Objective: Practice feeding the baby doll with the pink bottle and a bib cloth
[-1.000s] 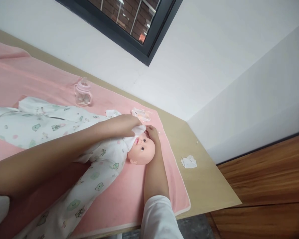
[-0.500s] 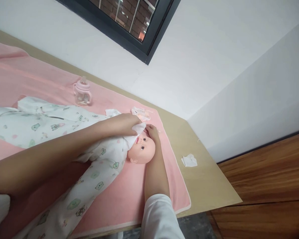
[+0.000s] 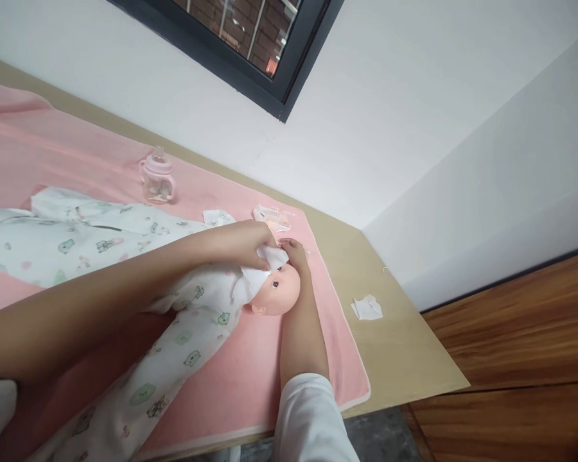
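Observation:
A baby doll [image 3: 280, 296] lies on its back in a white sleepsuit [image 3: 183, 337] with green animal prints. In my left hand [image 3: 255, 242], fingers closed, is a white tissue [image 3: 272, 258], pressed over the doll's mouth and lower face. One dark eye shows plainly; the other is partly covered by the tissue. My right forearm passes around the top of the head. My right hand [image 3: 295, 253] is cupped against the far side of the head, its fingers curved and partly hidden.
A pink baby bottle [image 3: 158, 178] with handles stands upright on the pink blanket [image 3: 250, 385]. Beyond my hands lies a small clear packet [image 3: 272, 217]. A crumpled white tissue [image 3: 367, 308] rests on the tan table [image 3: 404, 359], which meets the wall below a dark-framed window [image 3: 284, 96].
My left hand has shifted slightly right with the tissue, which now covers the doll's mouth and part of one eye. My right hand stays at the head.

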A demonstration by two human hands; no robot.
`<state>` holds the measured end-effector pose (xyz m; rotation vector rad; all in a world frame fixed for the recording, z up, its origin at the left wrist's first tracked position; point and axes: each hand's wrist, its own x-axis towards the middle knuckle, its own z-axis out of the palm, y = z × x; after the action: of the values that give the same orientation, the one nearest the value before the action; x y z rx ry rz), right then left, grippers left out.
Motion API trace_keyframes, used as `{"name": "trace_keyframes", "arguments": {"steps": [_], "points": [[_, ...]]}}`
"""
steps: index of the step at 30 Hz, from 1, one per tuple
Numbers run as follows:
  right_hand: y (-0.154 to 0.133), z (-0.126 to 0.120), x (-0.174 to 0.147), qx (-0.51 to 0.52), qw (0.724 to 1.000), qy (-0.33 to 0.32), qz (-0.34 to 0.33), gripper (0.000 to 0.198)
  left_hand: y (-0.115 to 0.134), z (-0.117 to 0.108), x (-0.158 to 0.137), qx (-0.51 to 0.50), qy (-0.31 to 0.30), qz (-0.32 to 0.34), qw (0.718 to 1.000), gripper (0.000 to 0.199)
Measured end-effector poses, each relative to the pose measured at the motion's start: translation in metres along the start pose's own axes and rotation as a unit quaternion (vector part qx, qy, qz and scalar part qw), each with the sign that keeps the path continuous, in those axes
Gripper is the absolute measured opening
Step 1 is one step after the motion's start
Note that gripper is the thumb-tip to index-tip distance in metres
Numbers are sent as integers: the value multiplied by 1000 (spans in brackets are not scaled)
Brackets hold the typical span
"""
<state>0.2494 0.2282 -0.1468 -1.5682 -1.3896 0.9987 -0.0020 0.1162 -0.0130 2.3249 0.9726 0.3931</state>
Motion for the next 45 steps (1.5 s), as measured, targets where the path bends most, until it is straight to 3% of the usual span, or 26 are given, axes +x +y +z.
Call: {"name": "trace_keyframes", "arguments": {"steps": [6, 15, 24, 45], "points": [[5, -2, -1, 97, 995, -4, 16, 13, -2, 5, 4, 27, -3, -23, 999, 13], [4, -2, -3, 88, 996, 10, 12, 15, 15, 4, -2, 38, 12, -48, 998, 25], [2, -2, -6, 55, 998, 12, -3, 15, 9, 5, 1, 33, 32, -45, 998, 30], [2, -1, -3, 100, 995, 4, 8, 12, 5, 3, 3, 116, 70, -51, 990, 25]]}}
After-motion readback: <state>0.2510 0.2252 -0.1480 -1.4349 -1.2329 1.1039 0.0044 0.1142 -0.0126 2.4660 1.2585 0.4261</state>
